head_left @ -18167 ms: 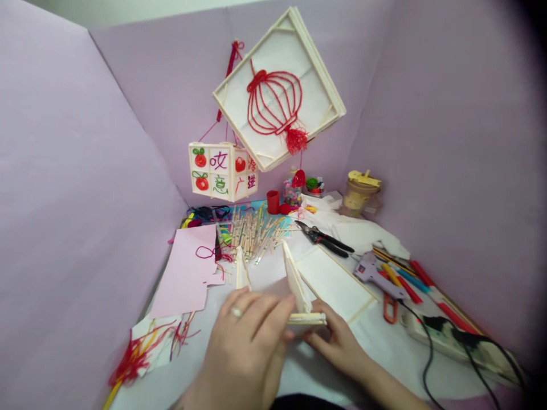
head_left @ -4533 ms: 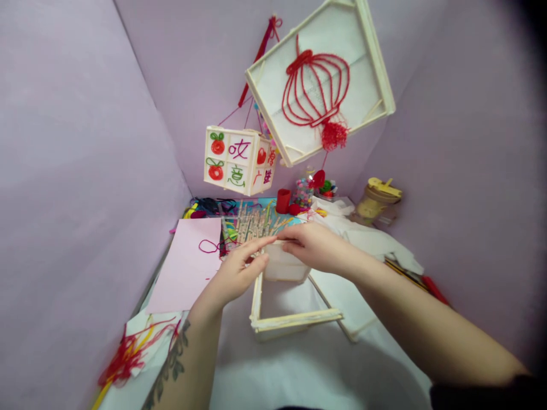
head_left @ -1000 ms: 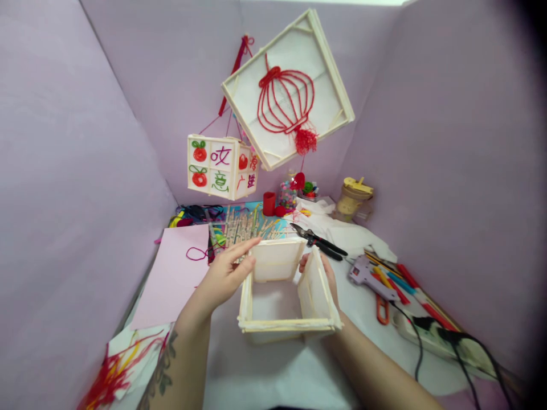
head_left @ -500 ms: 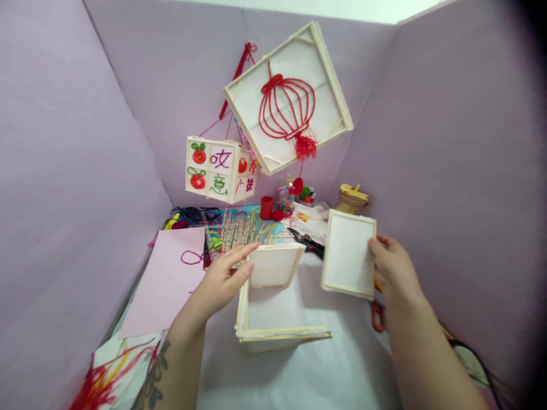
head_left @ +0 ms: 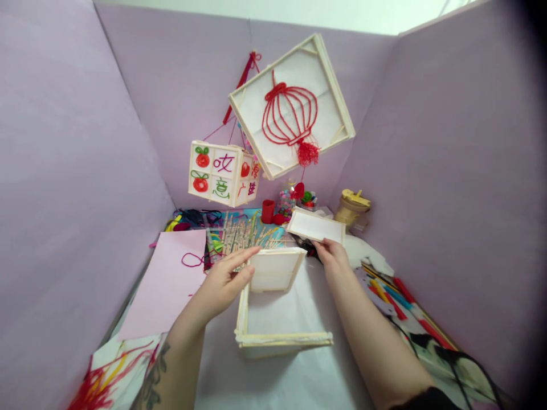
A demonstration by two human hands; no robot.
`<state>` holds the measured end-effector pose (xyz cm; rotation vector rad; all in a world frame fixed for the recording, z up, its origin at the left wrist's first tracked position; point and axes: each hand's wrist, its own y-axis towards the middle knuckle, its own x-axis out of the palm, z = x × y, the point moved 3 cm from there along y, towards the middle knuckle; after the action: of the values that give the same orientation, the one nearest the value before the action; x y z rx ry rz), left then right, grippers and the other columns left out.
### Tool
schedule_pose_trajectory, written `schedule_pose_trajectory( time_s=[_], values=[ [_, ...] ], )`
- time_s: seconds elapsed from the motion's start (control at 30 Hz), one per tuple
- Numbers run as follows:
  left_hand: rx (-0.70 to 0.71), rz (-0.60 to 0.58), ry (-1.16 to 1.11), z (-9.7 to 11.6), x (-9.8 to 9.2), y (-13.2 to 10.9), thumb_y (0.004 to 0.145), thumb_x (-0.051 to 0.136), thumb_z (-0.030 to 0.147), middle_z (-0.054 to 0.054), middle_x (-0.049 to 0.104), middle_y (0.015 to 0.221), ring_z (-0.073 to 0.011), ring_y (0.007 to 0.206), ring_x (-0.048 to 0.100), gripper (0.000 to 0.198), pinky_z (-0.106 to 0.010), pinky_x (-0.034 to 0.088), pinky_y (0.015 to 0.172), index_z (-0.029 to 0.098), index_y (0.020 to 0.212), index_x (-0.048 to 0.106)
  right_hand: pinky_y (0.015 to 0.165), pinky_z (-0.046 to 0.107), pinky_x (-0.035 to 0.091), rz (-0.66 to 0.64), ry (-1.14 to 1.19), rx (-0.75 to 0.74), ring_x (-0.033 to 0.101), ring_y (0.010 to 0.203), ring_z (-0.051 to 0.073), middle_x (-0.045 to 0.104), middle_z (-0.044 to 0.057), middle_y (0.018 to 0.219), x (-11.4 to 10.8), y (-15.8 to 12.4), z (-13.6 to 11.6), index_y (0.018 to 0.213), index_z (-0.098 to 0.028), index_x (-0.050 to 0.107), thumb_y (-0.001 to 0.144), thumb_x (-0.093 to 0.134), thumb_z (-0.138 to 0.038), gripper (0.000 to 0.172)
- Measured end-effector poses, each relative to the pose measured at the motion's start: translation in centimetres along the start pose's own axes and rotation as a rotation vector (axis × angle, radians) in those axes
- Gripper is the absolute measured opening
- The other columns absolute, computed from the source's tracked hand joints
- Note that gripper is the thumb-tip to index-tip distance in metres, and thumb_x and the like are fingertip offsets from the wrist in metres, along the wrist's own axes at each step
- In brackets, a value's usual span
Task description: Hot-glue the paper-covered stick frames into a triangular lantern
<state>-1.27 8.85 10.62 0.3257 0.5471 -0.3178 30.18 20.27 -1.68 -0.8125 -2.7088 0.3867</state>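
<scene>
Your right hand pinches a loose framed panel by its near edge, held nearly flat, just beyond the frame box. Your left hand is half open, fingers against the box's upright back panel. Craft sticks lie beyond it; pink paper sits further left.

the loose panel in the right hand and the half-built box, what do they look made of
Loose panel, held by the right hand: a frame of pale, unpainted wooden sticks, to judge by the straight cream strips, covered with a matte white sheet, probably paper, though thin fabric is possible. Half-built box, steadied by the left hand: apparently the same stick frames and white sheets.
</scene>
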Motion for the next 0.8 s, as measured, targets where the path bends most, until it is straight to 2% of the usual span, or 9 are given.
schedule_pose_trajectory(
  time_s=[0.17, 0.27, 0.33, 0.43, 0.5, 0.57, 0.63, 0.67, 0.8],
  values=[
    [-0.005, -0.006, -0.008, 0.0, 0.0, 0.0, 0.093, 0.047, 0.04, -0.008, 0.059, 0.133, -0.0232, 0.124, 0.053, 0.043, -0.037, 0.044, 0.103, 0.023, 0.131, 0.057, 0.084, 0.042, 0.055, -0.114, 0.048, 0.009, 0.063, 0.098, 0.022, 0.063, 0.01, 0.109, 0.1, -1.5, -0.4, 0.113, -0.014, 0.057, 0.096, 0.047, -0.032, 0.027],
    [-0.001, -0.008, -0.023, 0.0, 0.0, 0.1, 0.093, 0.047, 0.039, -0.008, 0.059, 0.133, -0.0237, 0.123, 0.054, 0.042, -0.037, 0.046, 0.1, 0.023, 0.131, 0.057, 0.089, 0.045, 0.054, -0.196, 0.069, 0.005, 0.065, 0.1, 0.025, 0.065, 0.012, 0.099, -1.0, -4.7, -0.4, 0.104, -0.015, 0.058, 0.091, 0.046, -0.031, 0.024],
    [-0.002, -0.01, -0.034, 0.0, 0.0, 0.1, 0.093, 0.047, 0.039, -0.009, 0.059, 0.133, -0.024, 0.122, 0.054, 0.043, -0.037, 0.049, 0.097, 0.023, 0.131, 0.056, 0.096, 0.046, 0.05, -0.255, 0.094, -0.02, 0.063, 0.107, 0.025, 0.067, 0.012, 0.105, -1.5, -7.7, 0.0, 0.104, -0.019, 0.059, 0.085, 0.056, -0.036, 0.026],
    [-0.004, -0.018, -0.05, -0.2, 0.1, 0.1, 0.093, 0.048, 0.039, -0.008, 0.058, 0.134, -0.0237, 0.123, 0.053, 0.043, -0.035, 0.05, 0.095, 0.023, 0.132, 0.056, 0.108, 0.048, 0.037, -0.501, 0.07, -0.211, 0.05, 0.127, 0.026, 0.059, 0.01, 0.131, -1.1, -12.3, 1.2, 0.118, -0.027, 0.058, 0.082, 0.063, -0.05, 0.043],
    [-0.003, -0.02, -0.063, -0.2, 0.2, 0.1, 0.093, 0.048, 0.038, -0.008, 0.057, 0.135, -0.0233, 0.125, 0.052, 0.042, -0.034, 0.05, 0.096, 0.023, 0.131, 0.056, 0.111, 0.049, 0.031, -0.705, -0.019, -0.296, 0.039, 0.136, 0.028, 0.045, 0.008, 0.147, -0.7, -14.4, 2.4, 0.132, -0.031, 0.05, 0.079, 0.056, -0.067, 0.064],
    [0.001, -0.014, -0.07, -0.3, 0.2, 0.0, 0.093, 0.048, 0.038, -0.008, 0.057, 0.135, -0.0231, 0.126, 0.051, 0.042, -0.034, 0.049, 0.097, 0.023, 0.131, 0.056, 0.112, 0.05, 0.029, -0.835, -0.083, -0.369, 0.03, 0.142, 0.029, 0.03, 0.006, 0.156, -0.8, -15.4, 3.5, 0.142, -0.034, 0.037, 0.072, 0.046, -0.082, 0.085],
    [0.009, -0.005, -0.066, -0.4, 0.2, 0.0, 0.093, 0.049, 0.038, -0.008, 0.057, 0.135, -0.0231, 0.125, 0.052, 0.042, -0.035, 0.048, 0.099, 0.023, 0.131, 0.056, 0.113, 0.05, 0.028, -0.844, -0.089, -0.474, 0.024, 0.144, 0.029, 0.023, 0.003, 0.159, -1.5, -15.4, 4.0, 0.147, -0.037, 0.028, 0.067, 0.04, -0.089, 0.096],
    [0.013, -0.003, -0.06, -0.4, 0.2, 0.1, 0.092, 0.049, 0.038, -0.008, 0.058, 0.134, -0.0232, 0.125, 0.052, 0.042, -0.036, 0.048, 0.099, 0.023, 0.131, 0.056, 0.113, 0.05, 0.028, -0.816, -0.091, -0.521, 0.023, 0.144, 0.029, 0.023, 0.003, 0.159, -1.9, -15.3, 4.0, 0.147, -0.039, 0.027, 0.068, 0.04, -0.087, 0.093],
    [0.02, -0.008, -0.042, -0.3, 0.3, 0.2, 0.093, 0.048, 0.038, -0.007, 0.058, 0.134, -0.0233, 0.125, 0.052, 0.041, -0.037, 0.045, 0.103, 0.023, 0.13, 0.057, 0.108, 0.047, 0.036, -0.718, -0.244, -0.59, 0.042, 0.134, 0.026, 0.044, 0.007, 0.147, -2.6, -14.8, 2.9, 0.144, -0.037, 0.033, 0.089, 0.05, -0.057, 0.061]
  ],
)
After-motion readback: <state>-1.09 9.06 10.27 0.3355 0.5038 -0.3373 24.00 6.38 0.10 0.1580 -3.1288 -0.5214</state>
